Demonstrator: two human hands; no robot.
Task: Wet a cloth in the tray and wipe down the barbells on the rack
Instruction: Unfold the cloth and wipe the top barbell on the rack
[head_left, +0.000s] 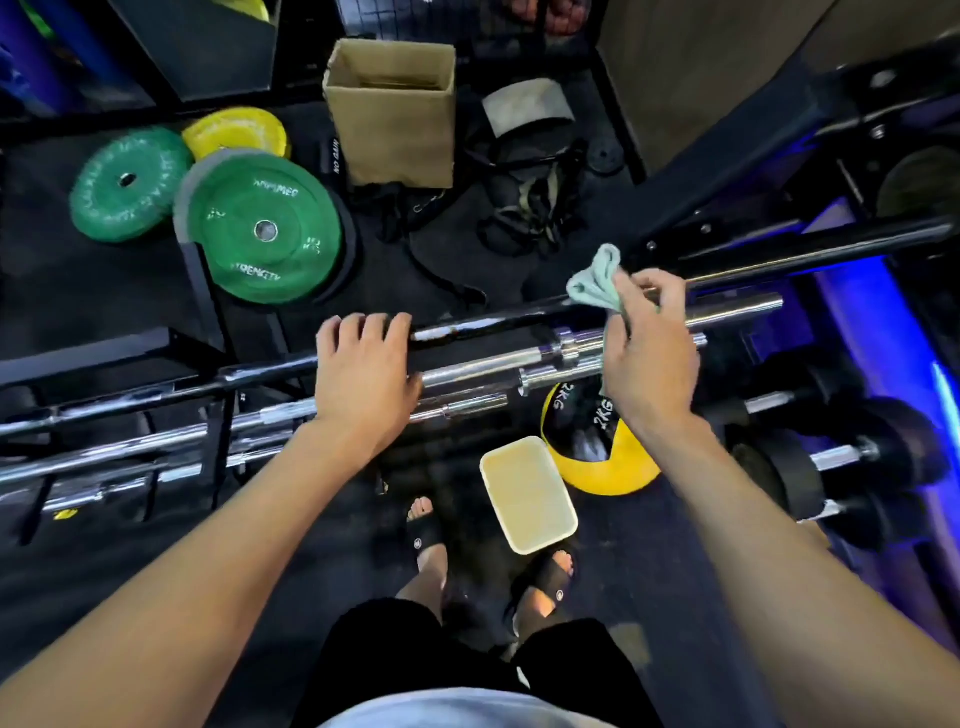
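Right hand (649, 358) pinching cloth (595, 280) in its fingers against far barbell (727, 309), axis running left-right; left hand (363, 374) lying spread, bracing nearer barbells (478, 371); tray (527, 493) sitting near, below.

One head-worn wide-angle view, looking steeply down from above the person's own body.

The camera sits high and close over the forearms, which enter from the near corners and reach toward the middle, where the left hand (366, 371) and right hand (649, 358) meet the barbells (519, 358) crossing the frame from near left to far right. Directly beneath the lens, at the near edge, lie the person's shorts and sandalled feet beside the tray (528, 493) on the floor. Farther off, the view takes in green plates (260, 228) at far left and a cardboard box (392, 111) at the far middle. Straight lines bow toward the edges. There is only this single view.
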